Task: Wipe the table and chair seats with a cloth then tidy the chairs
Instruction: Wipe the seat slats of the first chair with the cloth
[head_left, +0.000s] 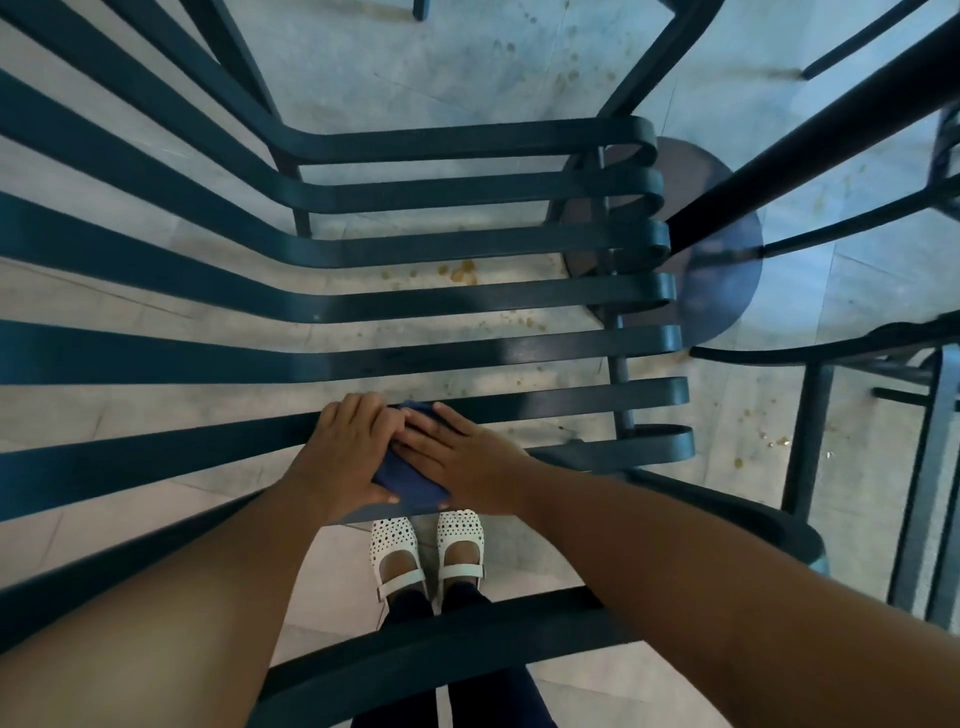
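Note:
I look straight down through a dark teal slatted chair seat (467, 301). A folded blue cloth (408, 486) lies on the near slats of the seat. My left hand (345, 452) lies flat on the cloth's left side, fingers straight. My right hand (462, 457) presses flat on its right side, its fingertips meeting those of the left. Most of the cloth is hidden under both hands.
A round dark table base (727, 291) and its black post (810, 140) stand at the right. Another dark chair (883, 364) is at the far right. The tiled floor (415, 67) below shows brown stains. My white shoes (426, 551) stand under the seat.

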